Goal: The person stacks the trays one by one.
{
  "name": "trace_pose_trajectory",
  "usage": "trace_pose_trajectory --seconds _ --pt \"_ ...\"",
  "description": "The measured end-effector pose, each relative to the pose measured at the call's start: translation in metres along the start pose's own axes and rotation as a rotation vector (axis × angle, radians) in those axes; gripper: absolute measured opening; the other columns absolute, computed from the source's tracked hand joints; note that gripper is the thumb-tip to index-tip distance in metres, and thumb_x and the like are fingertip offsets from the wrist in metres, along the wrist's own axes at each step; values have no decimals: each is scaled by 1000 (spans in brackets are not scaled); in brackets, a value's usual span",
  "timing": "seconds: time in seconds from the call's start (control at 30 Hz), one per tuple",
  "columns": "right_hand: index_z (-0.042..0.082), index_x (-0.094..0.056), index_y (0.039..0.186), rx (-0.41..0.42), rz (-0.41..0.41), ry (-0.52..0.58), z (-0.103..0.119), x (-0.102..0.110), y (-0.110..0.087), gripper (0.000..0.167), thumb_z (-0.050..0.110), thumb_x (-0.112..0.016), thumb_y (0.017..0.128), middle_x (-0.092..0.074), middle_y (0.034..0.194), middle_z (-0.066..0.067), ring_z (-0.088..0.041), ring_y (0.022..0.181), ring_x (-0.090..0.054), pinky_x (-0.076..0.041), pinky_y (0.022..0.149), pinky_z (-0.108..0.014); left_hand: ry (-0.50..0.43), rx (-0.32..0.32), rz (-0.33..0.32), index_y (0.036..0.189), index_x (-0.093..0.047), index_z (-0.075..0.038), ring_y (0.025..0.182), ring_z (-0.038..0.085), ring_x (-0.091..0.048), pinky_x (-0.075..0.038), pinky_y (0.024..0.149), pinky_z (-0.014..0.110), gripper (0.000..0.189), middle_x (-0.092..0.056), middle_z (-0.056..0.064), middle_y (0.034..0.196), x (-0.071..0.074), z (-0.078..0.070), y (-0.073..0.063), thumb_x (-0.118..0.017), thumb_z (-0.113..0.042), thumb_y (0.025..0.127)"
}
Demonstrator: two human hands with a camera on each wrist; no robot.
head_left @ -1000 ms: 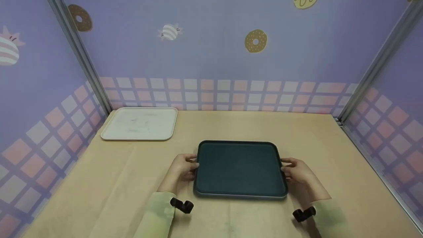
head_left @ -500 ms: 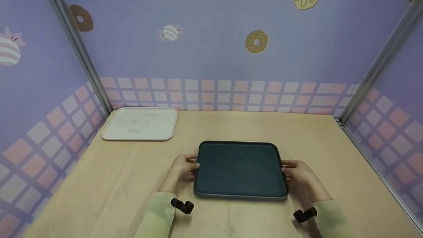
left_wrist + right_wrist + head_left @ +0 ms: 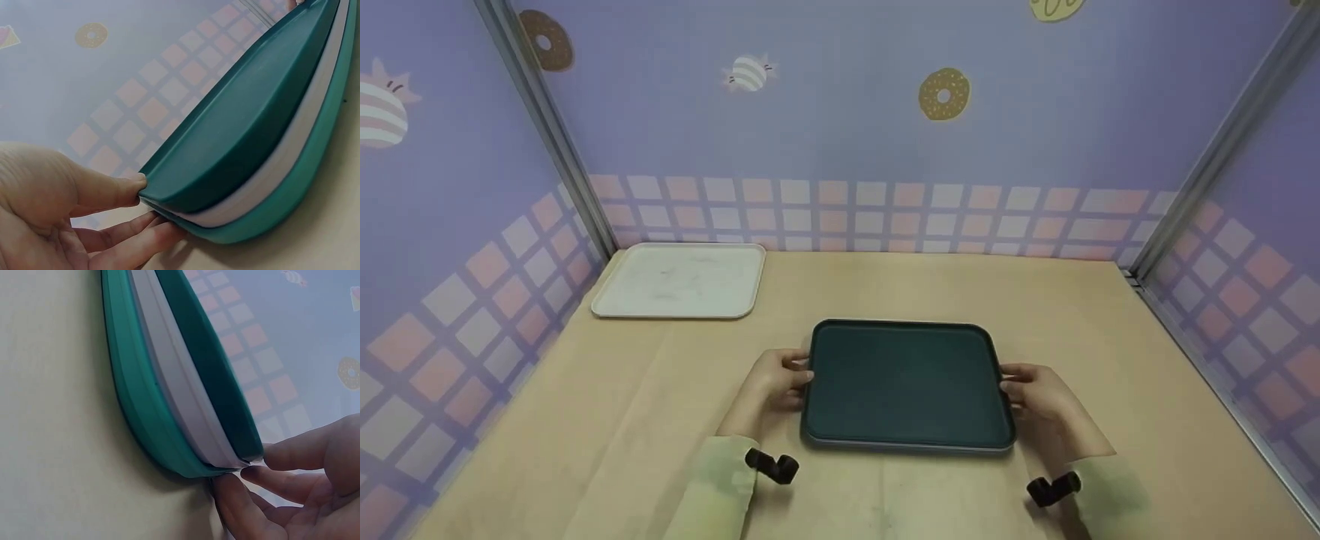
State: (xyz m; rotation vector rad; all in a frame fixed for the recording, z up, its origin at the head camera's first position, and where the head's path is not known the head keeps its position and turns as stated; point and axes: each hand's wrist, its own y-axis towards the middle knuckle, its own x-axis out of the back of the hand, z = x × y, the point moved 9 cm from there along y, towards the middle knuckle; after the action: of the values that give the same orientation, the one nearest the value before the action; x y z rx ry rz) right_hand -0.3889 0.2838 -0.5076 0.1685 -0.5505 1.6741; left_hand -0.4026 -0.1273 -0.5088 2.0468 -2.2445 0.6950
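Observation:
Three stacked trays lie on the table, with a dark green tray (image 3: 907,382) uppermost. The wrist views show a white tray (image 3: 275,183) sandwiched in the middle and a lighter green tray (image 3: 138,399) at the bottom. My left hand (image 3: 771,379) grips the stack's left side, its thumb on the top tray's rim and its fingers beneath the edges. On the opposite side my right hand (image 3: 1039,390) pinches the stack's edge, thumb at the top rim and fingers lower down. The upper tray's surface carries nothing.
A separate white tray (image 3: 682,281) with faint grey marks lies at the table's back left corner. Patterned panels (image 3: 840,112) enclose the back and both sides, joined by metal posts (image 3: 551,142). A tan cover (image 3: 607,420) spreads across the table.

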Motion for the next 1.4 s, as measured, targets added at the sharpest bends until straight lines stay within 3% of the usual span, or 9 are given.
trace_pose_trajectory --seconds 0.13,0.23,0.43,0.57,0.7,0.87,1.1,1.4 --pt "-10 -42 150 -3 2 -6 0 1 0 49 5 -52 104 -70 117 -18 -11 88 -66 -56 70 -27 11 -2 25 148 -54 -4 100 25 -72 -64 83 42 51 -64 21 131 9 0 -1 -65 -2 99" --pt "-10 -42 150 -8 1 -14 -1 2 0 49 6 -52 105 -67 123 -21 -12 91 -66 -57 74 -27 3 1 -3 150 -51 -3 102 24 -70 -64 84 40 51 -63 20 129 23 2 1 -63 -8 101" --pt "-10 -42 150 -17 -3 -8 -2 0 0 49 5 -52 104 -66 125 -23 -12 91 -67 -58 74 -27 117 -97 -181 146 -52 4 105 28 -65 -62 86 36 46 -62 24 127 67 5 6 -58 -13 104" --pt "-9 -44 149 -14 -7 -23 -2 1 1 48 5 -51 104 -65 129 -26 -12 94 -69 -58 75 -28 247 -188 -323 142 -55 5 120 41 -61 -55 101 48 43 -60 29 132 98 8 11 -57 -11 102" --pt "-8 -43 150 -22 -2 -6 -3 0 1 49 5 -50 104 -62 130 -25 -13 91 -66 -56 72 -29 398 -214 -406 143 -55 2 133 49 -48 -49 106 58 43 -49 31 142 124 10 17 -58 -11 102" --pt "-7 -42 151 -44 -4 16 -5 0 2 49 4 -50 104 -61 134 -26 -14 96 -68 -57 74 -29 596 -192 -376 152 -43 -1 148 53 -26 -44 109 66 53 -31 33 155 142 11 27 -57 -16 104" --pt "-7 -43 151 -40 -2 13 -5 0 2 48 5 -49 105 -59 137 -27 -17 102 -69 -59 80 -30 740 -180 -237 165 -16 -8 157 51 -1 -28 120 69 67 0 30 170 151 12 36 -49 -21 108" --pt "-8 -44 150 -31 1 12 -5 0 1 47 5 -50 105 -58 138 -29 -18 104 -69 -60 83 -31 812 -152 -131 166 -11 -9 156 51 5 -16 124 70 68 4 32 169 149 14 42 -47 -23 109"
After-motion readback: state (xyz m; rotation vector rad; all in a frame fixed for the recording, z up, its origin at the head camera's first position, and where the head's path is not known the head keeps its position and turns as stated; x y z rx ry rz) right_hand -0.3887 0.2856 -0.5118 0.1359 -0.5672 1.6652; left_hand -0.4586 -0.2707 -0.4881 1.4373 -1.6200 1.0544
